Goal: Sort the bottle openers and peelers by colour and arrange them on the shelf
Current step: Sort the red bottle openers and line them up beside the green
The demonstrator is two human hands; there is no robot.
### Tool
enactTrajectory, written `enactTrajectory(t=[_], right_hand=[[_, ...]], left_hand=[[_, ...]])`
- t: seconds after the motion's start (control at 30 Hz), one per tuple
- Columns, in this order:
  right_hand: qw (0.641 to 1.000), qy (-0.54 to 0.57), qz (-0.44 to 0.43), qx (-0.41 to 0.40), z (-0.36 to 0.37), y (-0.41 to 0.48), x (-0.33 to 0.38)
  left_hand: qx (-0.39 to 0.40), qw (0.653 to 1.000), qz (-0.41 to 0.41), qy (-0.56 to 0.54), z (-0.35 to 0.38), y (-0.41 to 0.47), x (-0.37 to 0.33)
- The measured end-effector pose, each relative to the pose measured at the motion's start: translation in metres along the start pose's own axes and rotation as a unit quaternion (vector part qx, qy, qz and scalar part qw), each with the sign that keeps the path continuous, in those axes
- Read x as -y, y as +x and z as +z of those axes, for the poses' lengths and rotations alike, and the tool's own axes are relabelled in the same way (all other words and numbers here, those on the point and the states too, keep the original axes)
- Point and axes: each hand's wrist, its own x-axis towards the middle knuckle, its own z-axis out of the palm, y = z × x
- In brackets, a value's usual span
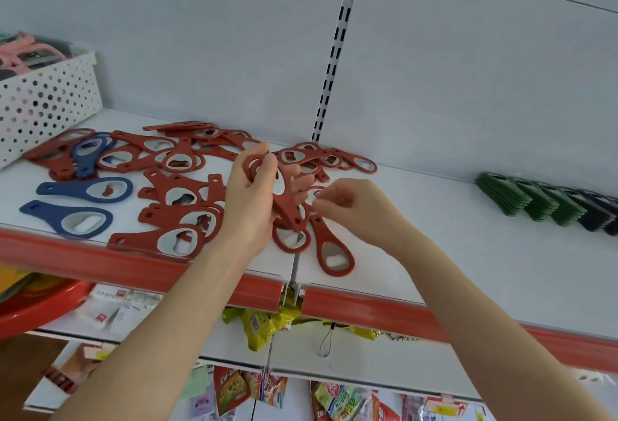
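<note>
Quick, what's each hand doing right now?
Left hand: holding a stack of red openers.
Right hand: curled at a loose red opener; cannot tell if it holds it.

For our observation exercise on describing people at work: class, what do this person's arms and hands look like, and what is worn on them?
The left forearm and right forearm are bare to the picture's lower edge: no sleeves show. The left hand and right hand wear no gloves, and no ring, watch or bracelet is visible.

left grip (249,193) holds red openers (289,206) | right grip (354,206) curled, hold unclear
</note>
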Motion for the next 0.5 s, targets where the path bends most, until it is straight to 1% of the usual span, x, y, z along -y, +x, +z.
enactTrajectory(t=[0.07, 0.13, 0.23, 0.37, 0.5], right_hand=[[0.991, -0.115, 0.025, 0.057, -0.001, -0.001, -0.005], [0.98, -0.172, 0.038, 0.09, 0.001, -0.002, -0.006], [0.98, -0.174, 0.037, 0.087, -0.001, 0.002, -0.004], [0.972, -0.196, 0.061, 0.113, -0.004, 0.01, 0.0], [0.977, -0.154, 0.069, 0.127, -0.005, 0.016, -0.002]], left_hand=[[-0.021, 1.0, -0.012, 0.012, -0.005, 0.001, -0.001], [-0.03, 0.999, -0.022, 0.028, -0.009, 0.002, -0.004], [-0.015, 0.998, -0.037, 0.042, -0.011, 0.002, -0.007], [-0.01, 0.998, -0.048, 0.049, -0.014, 0.0, -0.009], [-0.009, 0.997, -0.063, 0.038, -0.02, -0.003, -0.01]])
